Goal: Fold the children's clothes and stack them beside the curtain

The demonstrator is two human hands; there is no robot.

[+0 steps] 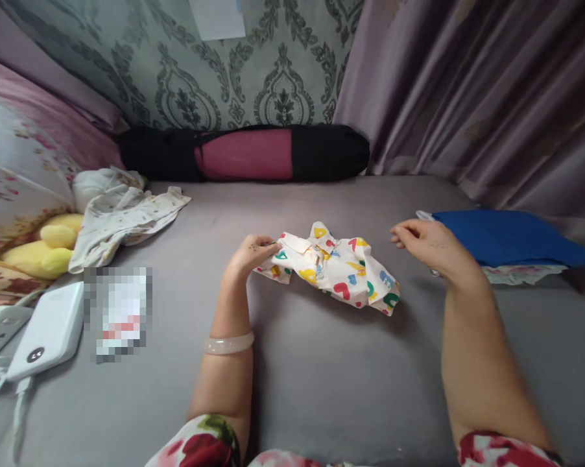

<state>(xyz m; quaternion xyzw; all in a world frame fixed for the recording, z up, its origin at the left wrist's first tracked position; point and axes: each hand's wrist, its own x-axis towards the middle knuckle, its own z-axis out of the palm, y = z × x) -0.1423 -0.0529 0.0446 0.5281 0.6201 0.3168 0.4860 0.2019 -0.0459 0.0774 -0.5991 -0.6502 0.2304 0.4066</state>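
Note:
A small white shirt with coloured letters (338,269) lies crumpled on the grey bed sheet (322,376). My left hand (251,251) pinches its left edge near the collar; a pale bangle sits on that wrist. My right hand (426,243) hovers to the right of the shirt, apart from it, with fingers loosely curled and nothing in them. Just beyond the right hand lies a folded blue cloth (509,237) on top of other folded fabric.
A cream garment (122,217) and a yellow plush toy (49,250) lie at the left by a floral pillow. A white power bank (49,331) with cables and a power strip sit at the near left. A black-and-pink bolster (246,152) lines the wall; curtains hang at right.

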